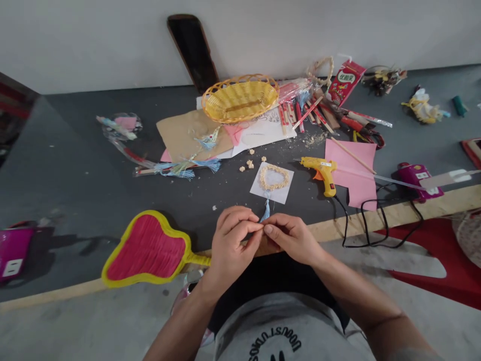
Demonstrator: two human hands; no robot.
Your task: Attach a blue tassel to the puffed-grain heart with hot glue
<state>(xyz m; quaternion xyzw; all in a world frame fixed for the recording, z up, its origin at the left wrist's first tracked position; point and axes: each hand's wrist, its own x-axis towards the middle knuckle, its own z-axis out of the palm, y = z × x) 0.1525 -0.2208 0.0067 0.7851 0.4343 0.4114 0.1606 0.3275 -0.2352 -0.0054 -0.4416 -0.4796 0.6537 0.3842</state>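
My left hand [232,235] and my right hand [291,235] meet at the table's front edge, fingertips pinched together on something too small to make out. Just beyond them lies a white card [255,186] bearing a ring of pale beads [274,177] with a light blue tassel [265,211] that hangs down toward my fingers. A few loose pale beads [248,163] lie behind the card.
A red heart-shaped fan with yellow rim [147,249] lies at the left front. A yellow glue gun [322,171] with black cord rests on pink paper [353,170]. A yellow woven basket [240,98], sticks, blue tassels [188,168] and wrappers crowd the back.
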